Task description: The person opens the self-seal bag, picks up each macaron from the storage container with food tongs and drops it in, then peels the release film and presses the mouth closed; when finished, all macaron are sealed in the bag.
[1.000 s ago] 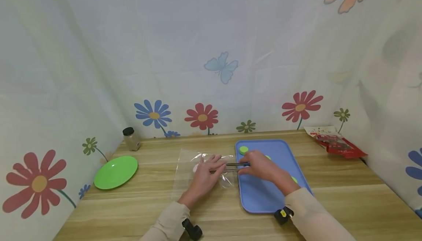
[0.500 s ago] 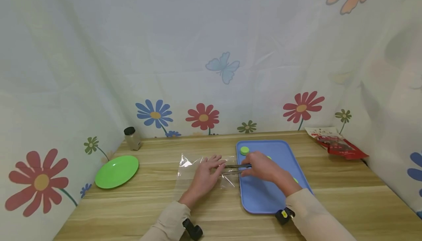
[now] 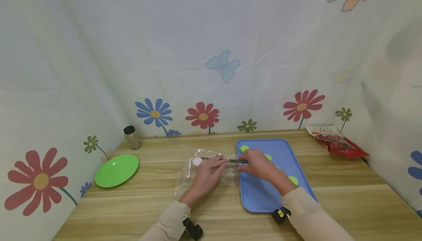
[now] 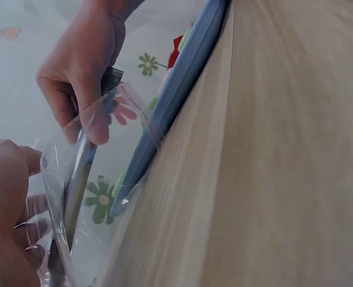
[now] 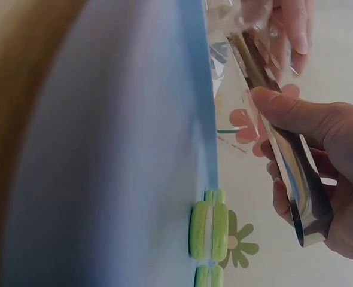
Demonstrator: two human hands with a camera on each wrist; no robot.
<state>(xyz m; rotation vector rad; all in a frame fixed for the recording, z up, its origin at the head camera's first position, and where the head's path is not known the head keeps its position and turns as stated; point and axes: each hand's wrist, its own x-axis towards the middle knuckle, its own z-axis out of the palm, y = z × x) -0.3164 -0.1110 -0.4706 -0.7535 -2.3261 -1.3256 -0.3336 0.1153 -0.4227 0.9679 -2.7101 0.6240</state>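
Observation:
My right hand (image 3: 260, 165) grips metal tongs (image 5: 293, 170), whose arms reach left into a clear plastic bag (image 4: 110, 173). At the tongs' far end a pale pink macaron (image 3: 197, 161) shows inside the bag. My left hand (image 3: 206, 175) holds the bag near its mouth, its fingers partly seen through the film in the left wrist view. Under my right hand lies a blue tray (image 3: 260, 195) with several green macarons (image 5: 209, 231) on it; the hand and forearm hide part of the tray.
A green plate (image 3: 117, 170) lies at the left, with a black-lidded jar (image 3: 132, 138) behind it. At the back right rests a red and white packet (image 3: 337, 143). A flower-printed curtain (image 3: 171, 69) closes off the table's back and sides.
The pale pink macaron, hidden half a second ago, now shows beyond my left fingers at the tongs' tips. My right hand has shifted slightly left, and the bag has bunched up around the tongs.

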